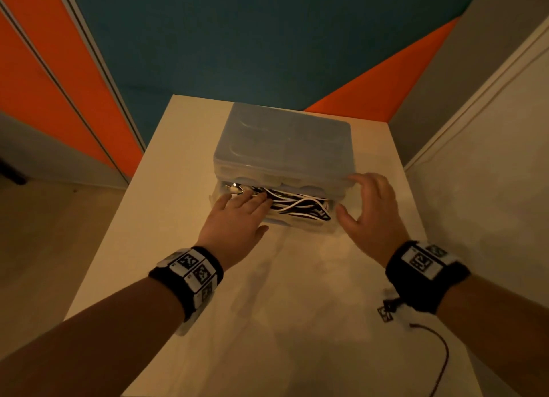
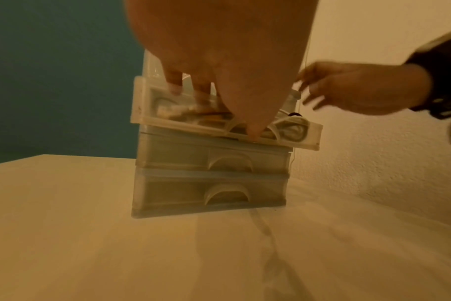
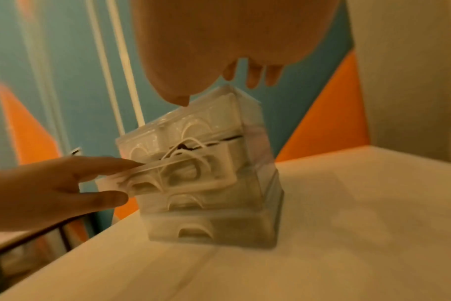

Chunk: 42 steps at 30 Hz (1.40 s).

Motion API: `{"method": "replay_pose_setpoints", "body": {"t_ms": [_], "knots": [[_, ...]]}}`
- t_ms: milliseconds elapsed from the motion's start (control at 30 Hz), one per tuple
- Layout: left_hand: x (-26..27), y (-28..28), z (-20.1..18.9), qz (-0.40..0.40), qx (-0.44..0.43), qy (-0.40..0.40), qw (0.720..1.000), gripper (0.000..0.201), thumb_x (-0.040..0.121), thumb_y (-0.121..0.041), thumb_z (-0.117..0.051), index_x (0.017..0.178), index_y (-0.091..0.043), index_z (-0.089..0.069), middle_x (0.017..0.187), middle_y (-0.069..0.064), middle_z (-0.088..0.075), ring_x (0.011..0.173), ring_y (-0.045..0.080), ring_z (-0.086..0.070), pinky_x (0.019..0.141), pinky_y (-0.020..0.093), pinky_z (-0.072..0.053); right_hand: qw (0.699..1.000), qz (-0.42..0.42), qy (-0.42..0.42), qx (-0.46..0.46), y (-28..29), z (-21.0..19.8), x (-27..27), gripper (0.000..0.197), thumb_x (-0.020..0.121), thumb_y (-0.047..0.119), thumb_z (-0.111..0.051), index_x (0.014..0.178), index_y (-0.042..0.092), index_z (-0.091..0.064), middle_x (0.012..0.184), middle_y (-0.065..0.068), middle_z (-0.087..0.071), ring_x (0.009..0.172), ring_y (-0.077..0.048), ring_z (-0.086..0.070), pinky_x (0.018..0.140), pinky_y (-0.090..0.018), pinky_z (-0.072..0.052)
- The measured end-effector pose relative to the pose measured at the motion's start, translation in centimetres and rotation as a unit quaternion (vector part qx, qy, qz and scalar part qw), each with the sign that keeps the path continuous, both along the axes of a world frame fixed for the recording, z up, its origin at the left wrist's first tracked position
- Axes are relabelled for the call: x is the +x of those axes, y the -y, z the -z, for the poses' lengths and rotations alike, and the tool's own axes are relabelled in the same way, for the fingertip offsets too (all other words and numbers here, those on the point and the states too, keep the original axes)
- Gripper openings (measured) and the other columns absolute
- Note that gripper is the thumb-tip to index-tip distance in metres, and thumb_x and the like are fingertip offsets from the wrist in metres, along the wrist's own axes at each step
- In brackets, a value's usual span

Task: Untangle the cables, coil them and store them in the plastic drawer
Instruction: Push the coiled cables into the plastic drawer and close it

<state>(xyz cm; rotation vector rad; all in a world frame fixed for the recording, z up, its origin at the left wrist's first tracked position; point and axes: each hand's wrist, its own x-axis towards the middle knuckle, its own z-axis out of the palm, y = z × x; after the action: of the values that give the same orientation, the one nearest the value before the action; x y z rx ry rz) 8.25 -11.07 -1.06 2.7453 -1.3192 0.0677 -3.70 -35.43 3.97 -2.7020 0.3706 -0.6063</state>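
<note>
A translucent plastic drawer unit (image 1: 282, 141) stands at the back of the white table (image 1: 184, 218). Its top drawer (image 1: 300, 223) is pulled partly out and holds black and white cables (image 1: 297, 202). My left hand (image 1: 261, 212) lies flat over the drawer's left half, its straight fingers pressing on the cables and its thumb at the front wall. My right hand (image 1: 347, 193) rests with relaxed fingers on the unit's front right top edge, thumb beside the drawer's right corner. The left wrist view shows the tilted drawer (image 2: 168, 120) above two closed drawers (image 2: 206, 191). The right wrist view shows cable loops (image 3: 188, 150) rising above the drawer rim.
A thin dark wire (image 1: 439, 355) from my right wristband trails over the table's near right part. A pale wall (image 1: 490, 188) runs close along the table's right side. The table's left edge (image 1: 118, 218) drops to the floor. An orange and blue wall stands behind.
</note>
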Motion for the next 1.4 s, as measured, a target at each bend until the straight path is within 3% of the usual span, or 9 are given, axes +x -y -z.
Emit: {"method": "replay_pose_setpoints", "body": {"t_ms": [167, 267, 333, 567, 733, 1000, 1100, 1233, 1400], "knots": [[0.9, 0.3, -0.3, 0.034, -0.040, 0.079, 0.995, 0.046, 0.080, -0.033, -0.077, 0.123, -0.021, -0.067, 0.123, -0.002, -0.070, 0.104, 0.030, -0.064, 0.088, 0.044, -0.047, 0.880, 0.156, -0.204, 0.399, -0.7, 2.4, 0.8, 0.106, 0.070, 0.075, -0.061, 0.150, 0.025, -0.012, 0.138, -0.011, -0.049, 0.122, -0.027, -0.052, 0.102, -0.036, -0.040], [0.7, 0.8, -0.7, 0.031, -0.022, 0.055, 0.998, 0.057, 0.084, -0.027, -0.072, 0.138, -0.025, -0.054, 0.122, -0.002, -0.069, 0.101, 0.030, -0.063, 0.086, 0.044, -0.049, 0.839, 0.167, -0.213, 0.472, -1.7, 3.0, 2.6, 0.097, 0.063, 0.080, -0.061, 0.136, 0.024, -0.030, 0.120, -0.005, -0.062, 0.097, -0.026, -0.067, 0.090, -0.041, -0.054], [0.2, 1.1, -1.0, 0.029, 0.014, 0.032, 0.999, 0.069, 0.087, -0.020, -0.066, 0.149, -0.032, -0.037, 0.127, -0.003, -0.064, 0.103, 0.029, -0.059, 0.086, 0.044, -0.050, 0.819, 0.173, -0.194, 0.512, -2.0, 3.0, 3.5, 0.069, 0.074, 0.064, -0.067, 0.122, 0.026, -0.035, 0.114, -0.004, -0.061, 0.087, -0.027, -0.070, 0.080, -0.039, -0.058], [-0.7, 1.5, -1.8, 0.079, 0.079, 0.070, 0.991, 0.075, 0.089, -0.011, -0.038, 0.156, -0.038, -0.016, 0.116, 0.012, -0.056, 0.109, 0.037, -0.051, 0.108, 0.052, -0.032, 0.811, 0.201, -0.197, 0.513, -1.7, 3.5, 4.3, 0.065, 0.075, 0.058, -0.070, 0.118, 0.027, -0.033, 0.110, 0.003, -0.061, 0.073, -0.019, -0.070, 0.070, -0.034, -0.052], [-1.2, 2.4, -2.5, 0.048, 0.094, 0.006, 0.994, 0.074, 0.099, -0.013, -0.040, 0.156, -0.037, 0.000, 0.130, 0.011, -0.043, 0.122, 0.033, -0.040, 0.095, 0.042, -0.042, 0.792, 0.207, -0.229, 0.527, -1.7, 3.5, 5.0, 0.065, 0.077, 0.058, -0.069, 0.126, 0.025, -0.041, 0.116, 0.001, -0.060, 0.072, -0.020, -0.071, 0.064, -0.029, -0.051], [-1.5, 3.0, -2.5, 0.019, 0.067, 0.000, 0.998, 0.047, 0.104, -0.042, -0.035, 0.150, -0.037, -0.026, 0.130, 0.009, -0.048, 0.122, 0.032, -0.042, 0.092, 0.044, -0.045, 0.853, 0.153, -0.258, 0.427, -0.6, 0.6, 3.7, 0.079, 0.079, 0.048, -0.072, 0.139, 0.023, -0.029, 0.125, -0.004, -0.056, 0.097, -0.023, -0.062, 0.070, -0.031, -0.051], [-1.6, 3.1, -2.4, 0.012, 0.066, -0.003, 0.998, 0.048, 0.103, -0.033, -0.039, 0.149, -0.038, -0.027, 0.127, 0.009, -0.048, 0.120, 0.033, -0.043, 0.091, 0.044, -0.045, 0.904, 0.124, -0.261, 0.316, 1.6, -1.7, 3.0, 0.093, 0.079, 0.046, -0.072, 0.149, 0.026, -0.014, 0.143, -0.010, -0.044, 0.123, -0.027, -0.050, 0.094, -0.035, -0.044], [-1.4, 3.1, -1.9, 0.007, 0.057, 0.004, 0.998, 0.054, 0.100, -0.024, -0.045, 0.148, -0.040, -0.027, 0.125, 0.008, -0.047, 0.119, 0.033, -0.043, 0.089, 0.044, -0.047, 0.980, 0.024, -0.142, 0.135, 2.9, -3.8, 3.1, 0.087, 0.077, 0.036, -0.067, 0.149, 0.025, -0.021, 0.148, -0.009, -0.031, 0.136, -0.024, -0.034, 0.112, -0.042, -0.033], [-1.3, 3.3, -1.4, 0.001, 0.032, 0.021, 0.999, 0.052, 0.098, -0.027, -0.050, 0.145, -0.044, -0.035, 0.120, 0.006, -0.050, 0.116, 0.031, -0.046, 0.084, 0.043, -0.050, 0.959, -0.079, -0.273, 0.023, 2.0, -4.0, 6.4, 0.084, 0.082, 0.066, -0.055, 0.148, 0.049, -0.006, 0.162, -0.007, -0.002, 0.148, -0.031, -0.005, 0.120, -0.049, -0.014]]}}
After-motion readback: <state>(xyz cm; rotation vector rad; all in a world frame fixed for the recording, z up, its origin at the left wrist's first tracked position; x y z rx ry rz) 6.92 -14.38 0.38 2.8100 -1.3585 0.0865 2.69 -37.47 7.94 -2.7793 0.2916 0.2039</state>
